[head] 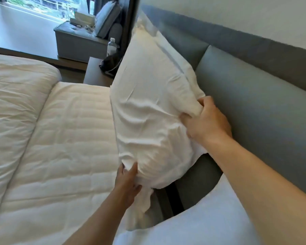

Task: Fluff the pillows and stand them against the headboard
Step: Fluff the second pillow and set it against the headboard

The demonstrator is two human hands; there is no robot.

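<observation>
- The bed (56,138), covered in a white quilted pad, is filling the left and near part of the scene, with a thicker white duvet (16,89) lying bunched along its far left side.
- The grey-blue padded headboard (254,106) is running along the right, from the far corner toward the near right.
- The white pillow (148,106) is being held upright on its end between the bed and the headboard, its far upper corner leaning toward the headboard and its near lower corner hanging in loose folds.
- A second white pillow (201,223) is lying at the near right, just beside the headboard and below the held one.
- A grey window bench (74,41) is sitting far off by the window, with cushions propped on it.
- A nightstand (95,73) is standing beyond the bed's far edge, carrying a dark object and a water bottle (111,46).
- The right hand (207,122) is gripping the pillow's right edge, fingers curled into a bunch of the fabric.
- The left hand (129,181) is holding the pillow's near lower edge, thumb and fingers pinching the cloth.
</observation>
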